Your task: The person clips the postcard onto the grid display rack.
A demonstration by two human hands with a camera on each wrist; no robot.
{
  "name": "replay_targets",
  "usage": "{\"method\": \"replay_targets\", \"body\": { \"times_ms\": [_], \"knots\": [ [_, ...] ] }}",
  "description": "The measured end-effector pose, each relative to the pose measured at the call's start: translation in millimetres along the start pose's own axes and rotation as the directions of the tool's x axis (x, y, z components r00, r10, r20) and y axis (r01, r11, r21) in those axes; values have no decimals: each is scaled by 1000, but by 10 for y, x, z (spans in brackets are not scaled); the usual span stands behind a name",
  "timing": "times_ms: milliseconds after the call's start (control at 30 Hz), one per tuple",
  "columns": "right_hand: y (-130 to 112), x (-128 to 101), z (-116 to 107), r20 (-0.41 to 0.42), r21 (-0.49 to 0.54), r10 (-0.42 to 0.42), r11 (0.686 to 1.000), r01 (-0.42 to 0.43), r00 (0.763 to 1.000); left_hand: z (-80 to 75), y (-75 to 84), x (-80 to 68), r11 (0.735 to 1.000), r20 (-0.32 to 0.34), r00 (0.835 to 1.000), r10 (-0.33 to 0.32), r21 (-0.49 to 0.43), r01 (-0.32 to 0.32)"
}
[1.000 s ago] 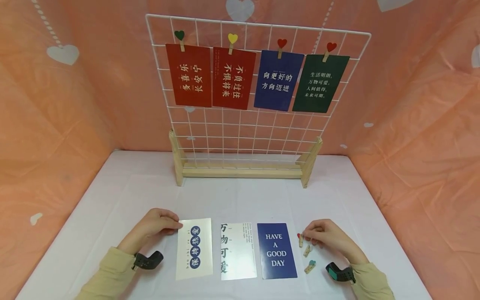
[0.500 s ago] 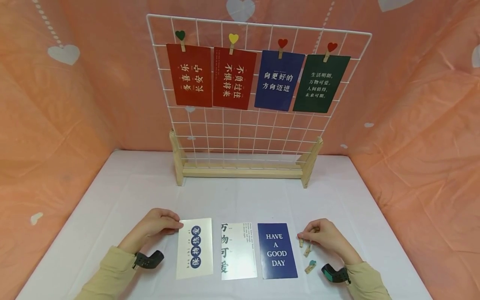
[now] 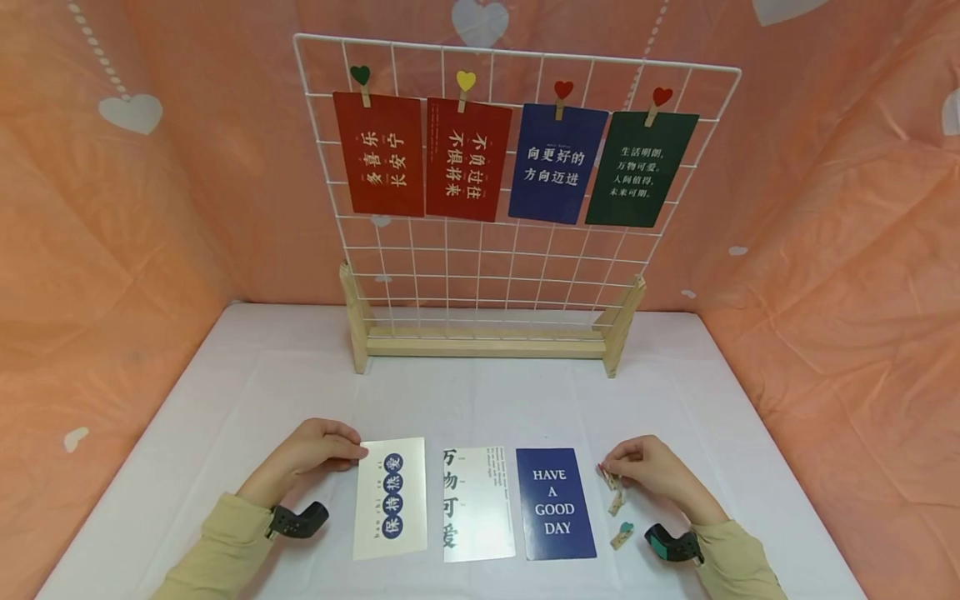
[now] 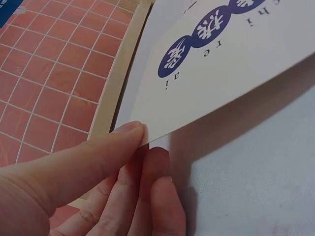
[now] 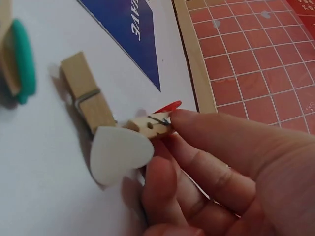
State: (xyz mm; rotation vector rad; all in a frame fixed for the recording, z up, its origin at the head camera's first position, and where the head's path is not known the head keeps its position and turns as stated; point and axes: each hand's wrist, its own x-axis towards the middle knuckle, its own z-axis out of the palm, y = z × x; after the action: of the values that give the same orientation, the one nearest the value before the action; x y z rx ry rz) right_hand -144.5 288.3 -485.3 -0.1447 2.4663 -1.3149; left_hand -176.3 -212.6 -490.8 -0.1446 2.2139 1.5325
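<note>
Four cards (image 3: 462, 158) hanging on the far grid (image 3: 495, 250); three more lying flat near. Left hand (image 3: 311, 454) pinching the white card (image 3: 390, 497) by its far-left corner, lifted slightly. Right hand (image 3: 652, 471) pinching a red-heart clip (image 3: 606, 477); two others, apparently, just beside it: white-heart clip (image 5: 106, 128) and green-heart clip (image 3: 621, 533).

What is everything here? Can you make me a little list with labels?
left hand: pinches the corner of the white card, lifting that corner
right hand: pinches the red-heart peg
other pegs: white-heart peg and green-heart peg lie on the table
flat cards: middle card, blue card
grid rack: stands at the back, four cards pegged along its top
</note>
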Motion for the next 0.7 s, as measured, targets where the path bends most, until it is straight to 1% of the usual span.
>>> {"method": "replay_targets", "body": {
  "times_ms": [167, 300, 400, 500, 600, 700],
  "knots": [
    [7, 13, -23, 8, 33, 7, 999, -8, 1000, 1, -1, 1, 999, 13, 1000, -6, -47, 7],
    [18, 16, -31, 4, 49, 24, 999, -24, 1000, -14, -14, 3, 990, 42, 999, -2, -138, 7],
    [16, 12, -33, 4, 63, 36, 997, -36, 999, -29, -25, 8, 979, 57, 998, 5, -203, 7],
    [12, 6, -33, 10, 77, 26, 997, -27, 1000, -38, -35, 15, 978, 64, 998, 3, -207, 11],
    [10, 6, -27, 16, 88, 13, 996, -14, 1000, -41, -40, 21, 979, 63, 998, -14, -204, 27],
    [10, 11, -8, 1, 72, 15, 997, -16, 1000, -38, -38, 21, 981, 59, 998, -31, -191, 42]
  ]
}}
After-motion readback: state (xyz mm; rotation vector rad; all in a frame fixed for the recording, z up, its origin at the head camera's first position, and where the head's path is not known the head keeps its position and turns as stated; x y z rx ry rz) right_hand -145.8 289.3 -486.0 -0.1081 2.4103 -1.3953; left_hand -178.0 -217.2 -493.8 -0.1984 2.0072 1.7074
